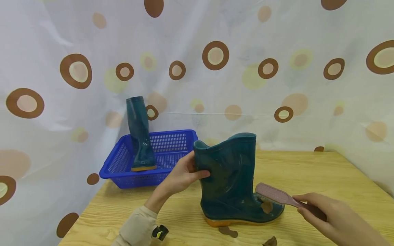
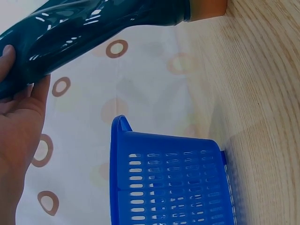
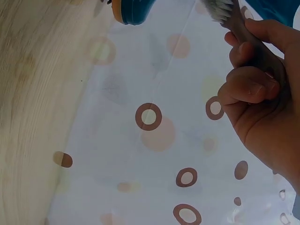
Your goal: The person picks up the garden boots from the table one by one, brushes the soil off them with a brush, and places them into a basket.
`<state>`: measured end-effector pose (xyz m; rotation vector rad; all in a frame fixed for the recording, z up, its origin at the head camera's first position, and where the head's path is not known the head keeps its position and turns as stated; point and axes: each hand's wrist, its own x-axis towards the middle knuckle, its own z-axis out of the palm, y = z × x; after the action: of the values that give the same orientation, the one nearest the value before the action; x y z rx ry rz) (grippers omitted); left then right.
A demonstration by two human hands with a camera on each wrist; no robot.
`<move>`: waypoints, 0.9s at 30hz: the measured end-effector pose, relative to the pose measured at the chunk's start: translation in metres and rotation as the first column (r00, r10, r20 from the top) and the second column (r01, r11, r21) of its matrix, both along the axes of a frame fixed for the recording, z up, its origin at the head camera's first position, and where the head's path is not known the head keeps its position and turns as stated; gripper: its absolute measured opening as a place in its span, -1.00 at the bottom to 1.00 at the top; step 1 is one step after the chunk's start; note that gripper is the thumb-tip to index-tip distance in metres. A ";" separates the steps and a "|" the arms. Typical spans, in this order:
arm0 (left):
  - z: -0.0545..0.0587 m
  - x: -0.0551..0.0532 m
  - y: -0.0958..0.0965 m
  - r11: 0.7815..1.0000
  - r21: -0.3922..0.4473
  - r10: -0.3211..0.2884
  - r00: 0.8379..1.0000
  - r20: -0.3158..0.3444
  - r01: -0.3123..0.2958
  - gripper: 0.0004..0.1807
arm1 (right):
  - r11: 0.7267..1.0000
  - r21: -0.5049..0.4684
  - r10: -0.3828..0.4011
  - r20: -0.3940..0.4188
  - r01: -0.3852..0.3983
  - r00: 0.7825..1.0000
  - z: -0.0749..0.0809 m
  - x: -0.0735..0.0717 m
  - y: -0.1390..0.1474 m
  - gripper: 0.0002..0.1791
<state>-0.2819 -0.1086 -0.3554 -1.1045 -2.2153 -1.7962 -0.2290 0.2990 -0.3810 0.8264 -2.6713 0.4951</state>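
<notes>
Item 1: green rubber boot, your landmark, upright on the wooden table, toe to the right.
Item 2: your left hand, at the boot's shaft, thumb on the near face, fingers round the back edge, pinching the rubber between.
Item 3: your right hand, right of the boot, fingers curled round the handle of a brush; bristles face down over the boot's toe, contact uncertain.
Item 4: brown scrap, on the boot's toe; others lie on the table before the boot.
Item 5: blue basket holding a second boot, left of and behind your boot.
Handling note: you would do best with a firm shaft grip, bristles flat, and short strokes outward off the toe; the soft shaft may buckle if squeezed.
</notes>
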 end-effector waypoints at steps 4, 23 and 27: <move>-0.001 -0.001 0.000 1.000 -0.003 -0.001 1.000 0.000 0.001 -0.43 | 0.998 0.005 0.068 0.012 -0.068 0.998 -0.003 -0.002 -0.002 -0.83; -0.001 -0.002 -0.001 1.000 -0.013 0.002 1.000 0.003 -0.002 -0.44 | 0.999 0.042 -0.006 -0.026 0.007 1.000 -0.006 0.002 0.013 -0.84; -0.001 -0.003 -0.002 1.000 -0.012 0.003 1.000 -0.006 -0.003 -0.45 | 1.000 0.011 0.004 -0.110 -0.003 0.994 -0.011 0.002 0.018 -0.81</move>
<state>-0.2849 -0.1106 -0.3561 -1.1069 -2.2262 -1.7789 -0.2271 0.3171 -0.3918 0.8367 -2.5743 0.4240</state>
